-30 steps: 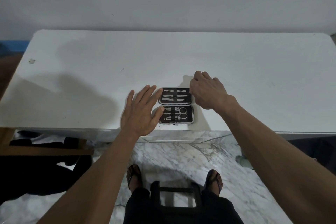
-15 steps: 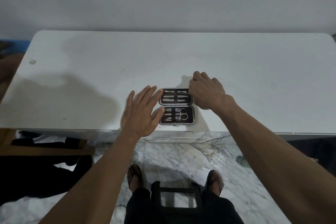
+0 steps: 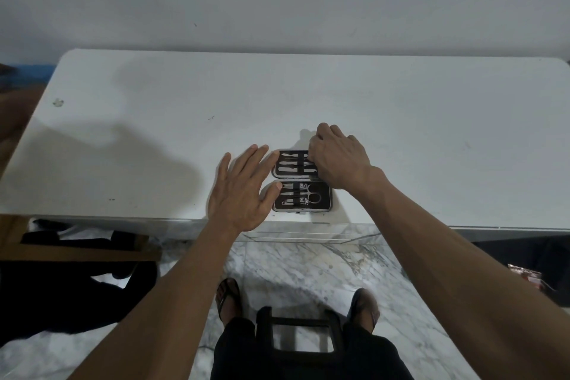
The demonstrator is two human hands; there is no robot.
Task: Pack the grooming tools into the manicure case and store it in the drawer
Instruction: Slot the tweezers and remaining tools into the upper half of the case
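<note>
A black manicure case (image 3: 300,197) lies open flat near the front edge of the white table (image 3: 431,139). Silver grooming tools sit strapped in both halves; small scissors (image 3: 311,197) show in the near half. My left hand (image 3: 243,191) lies flat with fingers spread against the case's left side, thumb touching the near half. My right hand (image 3: 337,160) is curled over the right end of the far half, fingers on its far edge. What the right fingertips pinch is hidden.
A glossy drawer front (image 3: 308,236) shows under the table edge below the case. Dark fabric and a wooden frame (image 3: 77,251) lie at the left on the marble floor. My feet and a dark stool (image 3: 296,333) are below.
My right hand has shifted slightly left, covering more of the far half's right end. The left hand and the case have stayed put.
</note>
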